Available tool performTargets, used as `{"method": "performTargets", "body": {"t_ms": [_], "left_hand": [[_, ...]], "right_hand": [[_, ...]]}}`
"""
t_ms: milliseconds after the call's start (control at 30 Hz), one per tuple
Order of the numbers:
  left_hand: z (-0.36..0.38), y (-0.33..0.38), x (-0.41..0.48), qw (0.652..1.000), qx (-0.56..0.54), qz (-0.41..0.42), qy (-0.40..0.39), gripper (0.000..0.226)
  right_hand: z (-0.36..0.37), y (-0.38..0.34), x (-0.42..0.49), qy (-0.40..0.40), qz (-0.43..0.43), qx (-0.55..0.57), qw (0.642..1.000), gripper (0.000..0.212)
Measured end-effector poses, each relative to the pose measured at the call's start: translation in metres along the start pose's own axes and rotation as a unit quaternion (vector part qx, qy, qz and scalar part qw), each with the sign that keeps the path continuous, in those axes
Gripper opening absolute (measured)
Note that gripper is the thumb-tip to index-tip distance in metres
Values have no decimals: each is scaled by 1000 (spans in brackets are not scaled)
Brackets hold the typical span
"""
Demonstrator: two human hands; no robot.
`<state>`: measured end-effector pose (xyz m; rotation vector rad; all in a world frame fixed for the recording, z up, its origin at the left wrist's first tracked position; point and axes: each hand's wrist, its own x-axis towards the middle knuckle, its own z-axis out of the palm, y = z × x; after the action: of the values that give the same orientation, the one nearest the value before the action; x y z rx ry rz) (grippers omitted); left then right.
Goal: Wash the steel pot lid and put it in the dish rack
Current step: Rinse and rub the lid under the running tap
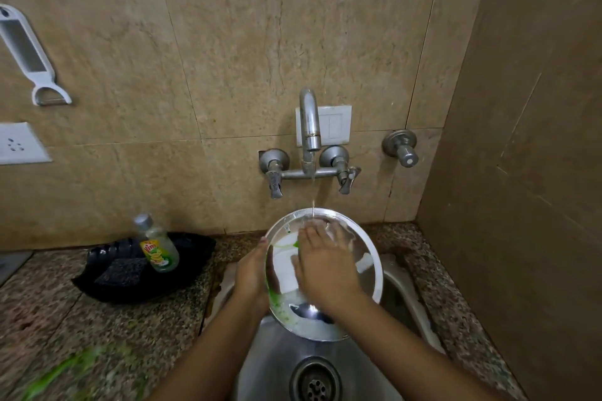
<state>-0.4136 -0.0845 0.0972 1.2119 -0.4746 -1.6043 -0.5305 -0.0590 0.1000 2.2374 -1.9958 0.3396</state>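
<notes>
1. Shiny steel was what I held: the pot lid (365,257), tipped up over the sink (270,365), right under the thin stream from the tap (309,127).
2. My left hand (250,273) gripped the lid's left rim, fingers curled behind it and thumb on the edge.
3. My right hand (325,267) lay flat on the lid's face, fingers spread open, rubbing the foam and green soap.
4. I think the lid was stiff and light, but very slippery with soap and water. The rim was the best place to hold it, with both hands when lifting.
5. The sink was narrow, and the tap handles (275,179) sat close above the lid's top edge, so it could bump them.
6. There was open room on the stone counter (49,312) to my left, near the soap bottle (158,246) and black tray (189,273).
7. I could not see the dish rack.
</notes>
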Motion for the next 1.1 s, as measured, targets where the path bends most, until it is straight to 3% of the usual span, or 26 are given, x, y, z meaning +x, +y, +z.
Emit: {"method": "performTargets", "body": {"t_ms": [100, 233, 300, 400, 467, 600, 733, 833, 900, 1000, 1100], "left_hand": [[4, -4, 0, 1000, -8, -1, -9, 39], [6, -1, -1, 1000, -9, 8, -13, 36], [5, 1, 2, 1000, -5, 15, -14, 31], [1, 6, 8, 1000, -10, -20, 8, 45], [-5, 8, 8, 999, -16, -38, 11, 50], [-13, 10, 14, 998, -31, -6, 60, 42], [-13, 10, 18, 993, -55, 11, 105, 39], [-11, 12, 17, 989, -81, 7, 122, 39], [-12, 9, 17, 987, -99, -5, 127, 45], [-7, -3, 16, 989, -94, -18, 111, 51], [-1, -8, 12, 990, -75, -13, 119, 39]], "right_hand": [[4, -21, 0, -83, -36, -116, 989, 63], [6, -7, 23, -12, 57, -83, 995, 60], [15, -11, 10, 1, -20, -71, 997, 60], [31, -3, -32, -27, -251, 1, 968, 57], [32, 28, -44, -31, -282, 24, 959, 53], [36, 80, -43, -44, -199, 45, 978, 54], [32, 75, -28, -30, -170, 100, 980, 52], [33, 58, -29, 49, 3, 168, 984, 54], [38, 39, -39, 64, 36, 175, 982, 55], [51, 6, -50, 51, -159, 107, 980, 54], [56, 13, -46, 25, -215, 81, 973, 51]]}}
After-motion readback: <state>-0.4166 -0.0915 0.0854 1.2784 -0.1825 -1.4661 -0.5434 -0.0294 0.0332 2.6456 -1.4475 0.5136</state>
